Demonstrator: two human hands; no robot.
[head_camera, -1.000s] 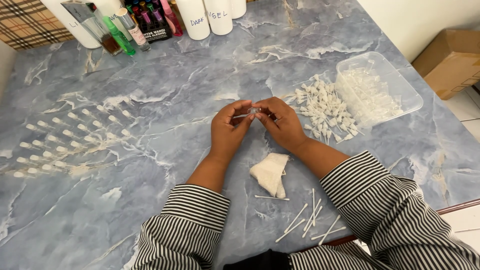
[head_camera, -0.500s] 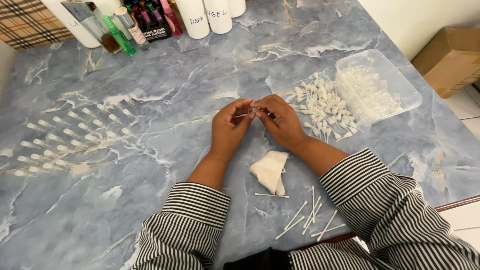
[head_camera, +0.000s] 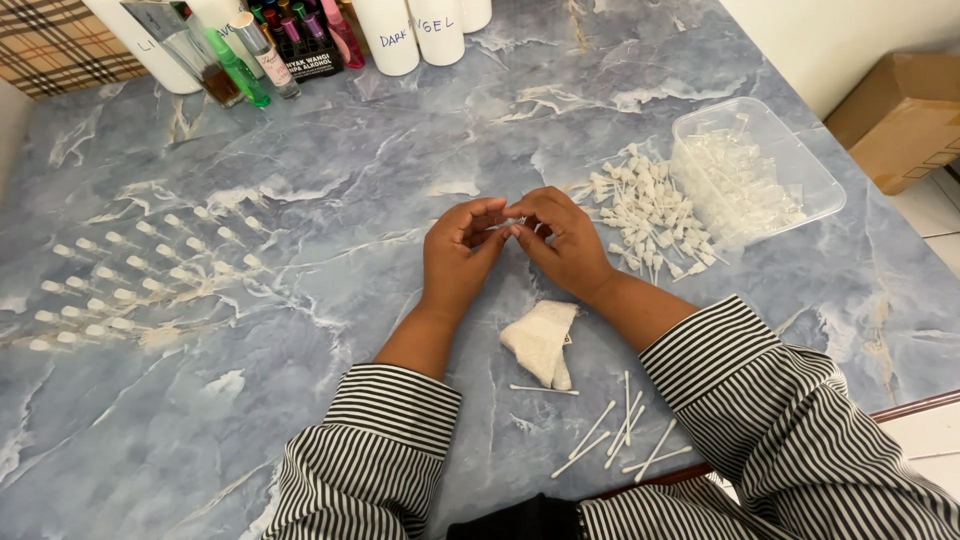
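Rows of capped sprayer pieces (head_camera: 140, 275) lie unchanged at far left. Left hand (head_camera: 455, 255) and right hand (head_camera: 565, 240) remain fingertip to fingertip over the marble table (head_camera: 330, 160), pinching a small clear part (head_camera: 510, 222). Folded cloth (head_camera: 540, 340) stays below; white pile (head_camera: 645, 215) and clear tray (head_camera: 760, 170) unmoved.
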